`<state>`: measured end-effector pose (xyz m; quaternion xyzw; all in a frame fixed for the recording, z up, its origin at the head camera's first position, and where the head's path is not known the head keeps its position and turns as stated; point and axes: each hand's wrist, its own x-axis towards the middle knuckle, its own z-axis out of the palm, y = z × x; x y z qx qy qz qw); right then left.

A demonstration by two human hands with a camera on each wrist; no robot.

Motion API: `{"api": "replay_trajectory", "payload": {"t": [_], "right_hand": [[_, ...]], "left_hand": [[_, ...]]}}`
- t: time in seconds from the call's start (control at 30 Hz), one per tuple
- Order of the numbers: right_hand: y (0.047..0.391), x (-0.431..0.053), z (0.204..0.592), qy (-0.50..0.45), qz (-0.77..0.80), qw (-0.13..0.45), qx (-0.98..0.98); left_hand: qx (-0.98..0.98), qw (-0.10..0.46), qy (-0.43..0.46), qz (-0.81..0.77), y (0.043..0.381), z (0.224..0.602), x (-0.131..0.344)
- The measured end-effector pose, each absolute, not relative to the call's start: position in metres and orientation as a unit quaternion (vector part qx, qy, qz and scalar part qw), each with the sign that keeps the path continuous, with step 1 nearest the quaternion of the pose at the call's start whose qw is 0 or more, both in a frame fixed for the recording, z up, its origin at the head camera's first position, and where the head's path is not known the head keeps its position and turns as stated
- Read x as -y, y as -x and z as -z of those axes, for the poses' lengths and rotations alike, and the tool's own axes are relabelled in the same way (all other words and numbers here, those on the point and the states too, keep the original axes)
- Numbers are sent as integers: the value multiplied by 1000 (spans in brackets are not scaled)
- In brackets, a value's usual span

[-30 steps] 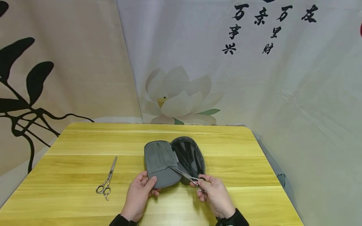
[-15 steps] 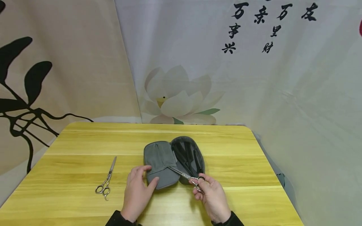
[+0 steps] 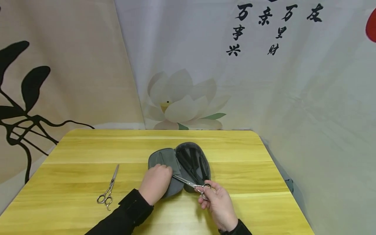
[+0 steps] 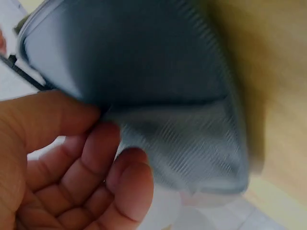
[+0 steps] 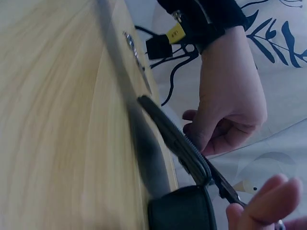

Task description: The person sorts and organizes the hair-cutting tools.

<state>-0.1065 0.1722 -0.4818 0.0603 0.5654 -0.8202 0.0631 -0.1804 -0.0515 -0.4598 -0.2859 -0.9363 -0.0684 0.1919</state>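
The grey zip case (image 3: pixel 165 156) lies unfolded on the table, its flat pocketed side to the left and its deeper half to the right. Thumb and forefinger of my left hand (image 3: pixel 156 183) pinch the pocket's edge; the left wrist view shows the ribbed pocket cloth (image 4: pixel 192 143) up close. My right hand (image 3: pixel 219 204) holds silver scissors (image 3: pixel 185 180) by the finger rings. Their blades point left toward the pocket opening, with the tips hidden behind my left hand. Long black tools (image 3: pixel 191 163) sit in the deeper half.
A second pair of silver scissors (image 3: pixel 110 189) lies on the wooden table (image 3: pixel 73 176), left of the case. Behind the table's far edge hangs a printed cloth (image 3: pixel 188 49) with a flower and black characters.
My left hand lets go of the case's lower left edge, opens, then crosses over to pinch the pocket's edge. The right hand keeps the scissors in nearly the same place.
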Motion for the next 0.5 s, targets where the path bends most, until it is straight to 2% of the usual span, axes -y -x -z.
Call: {"api": "replay_trajectory", "payload": {"t": [0.13,0.33,0.5], "right_hand": [[107,-172,481,-62,800,55,-595],[105,-162,481,-74,800,12,-595],[100,-151,486,-41,821,79,-564]], "left_hand": [[929,209,298,68,181,465,50],[908,262,317,80,175,467,45],[906,265,322,75,170,468,43]]}}
